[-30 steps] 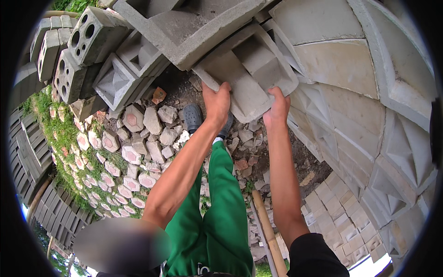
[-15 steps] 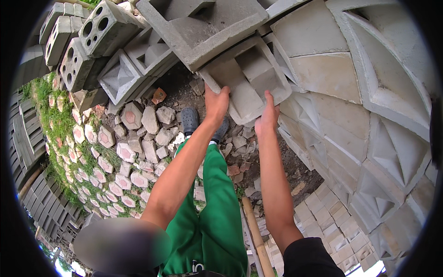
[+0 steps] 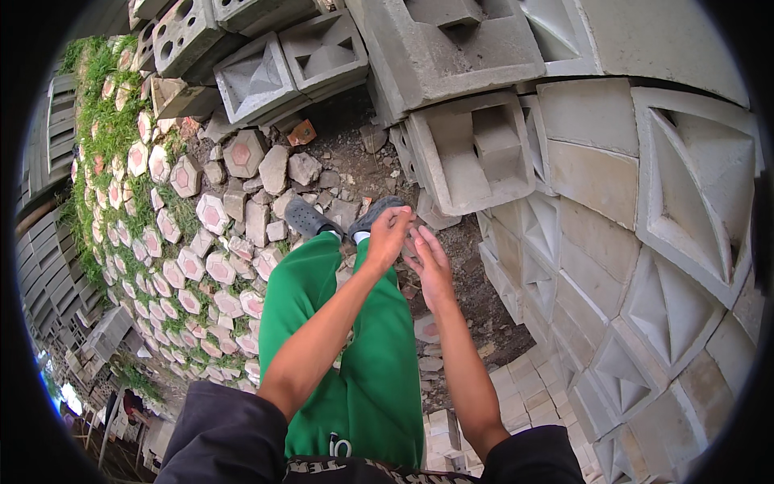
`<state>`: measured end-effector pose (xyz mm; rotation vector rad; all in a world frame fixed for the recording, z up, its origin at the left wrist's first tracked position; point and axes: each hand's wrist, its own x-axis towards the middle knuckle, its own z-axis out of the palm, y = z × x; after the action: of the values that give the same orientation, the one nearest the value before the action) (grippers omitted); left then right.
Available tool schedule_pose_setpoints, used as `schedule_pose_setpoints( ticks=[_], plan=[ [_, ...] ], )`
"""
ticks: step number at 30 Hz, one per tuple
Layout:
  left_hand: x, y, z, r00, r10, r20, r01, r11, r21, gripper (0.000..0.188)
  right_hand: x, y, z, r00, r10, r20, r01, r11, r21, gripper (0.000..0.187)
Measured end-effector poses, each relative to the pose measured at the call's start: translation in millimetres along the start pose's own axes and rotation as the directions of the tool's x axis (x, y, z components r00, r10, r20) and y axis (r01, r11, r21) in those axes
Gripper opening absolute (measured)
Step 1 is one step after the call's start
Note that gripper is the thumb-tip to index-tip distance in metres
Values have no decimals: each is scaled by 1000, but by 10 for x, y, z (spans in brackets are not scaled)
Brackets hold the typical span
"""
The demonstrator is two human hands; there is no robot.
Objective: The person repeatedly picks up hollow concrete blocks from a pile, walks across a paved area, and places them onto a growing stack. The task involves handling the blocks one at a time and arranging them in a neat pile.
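Note:
My left hand (image 3: pixel 389 239) hovers above my feet, its fingers loosely bent with nothing in them. Close to its right side is my right hand (image 3: pixel 430 264), empty, with the fingers spread apart. Just beyond the hands rests a grey concrete vent block (image 3: pixel 484 189), a hollow frame with a slanted piece inside; neither hand touches it. It sits on a stack of similar blocks, beside a taller stack topped by a larger-looking grey block (image 3: pixel 484 73). Parts of the left fingers are hidden from view.
Stacked patterned concrete blocks (image 3: pixel 673 302) form a wall on the right. Perforated blocks (image 3: pixel 189 36) and vent blocks (image 3: pixel 254 81) stand at the far left. Broken rubble (image 3: pixel 274 168) and hexagonal pavers (image 3: pixel 213 214) cover the ground by my feet. Another person (image 3: pixel 133 407) shows at the lower left.
Both hands have let go of the vent block and drawn back toward me, coming close together. The block now stands on the stack. My view has shifted.

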<state>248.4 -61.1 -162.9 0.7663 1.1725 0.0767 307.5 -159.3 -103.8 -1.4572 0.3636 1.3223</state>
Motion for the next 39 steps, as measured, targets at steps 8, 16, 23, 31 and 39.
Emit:
schedule_pose_setpoints(
  ticks=[8, 16, 23, 31, 39],
  plan=[
    [-655, -717, -1058, 973, -25, -229, 69, 980, 189, 43, -27, 348, 264, 994, 89, 69, -68, 962, -266, 29],
    [-1113, -725, -1683, 959, -110, -261, 118, 993, 17, 54, -10, 604, 1008, 993, 88, 78, -47, 906, -420, 16],
    [-1295, -757, -2251, 964, -2, -267, -90, 938, -334, 45, 7, 969, 1816, 985, 79, 153, 29, 799, -600, 25],
    [-1752, -512, -3337, 873, 226, -431, -287, 954, -80, 36, -237, 1418, 2886, 951, 151, 271, 123, 618, -777, 42],
    [-2579, -333, -4086, 826, -34, -562, -229, 892, -391, 59, -803, 1668, 4055, 909, 219, 354, 231, 442, -867, 48]
  ],
)
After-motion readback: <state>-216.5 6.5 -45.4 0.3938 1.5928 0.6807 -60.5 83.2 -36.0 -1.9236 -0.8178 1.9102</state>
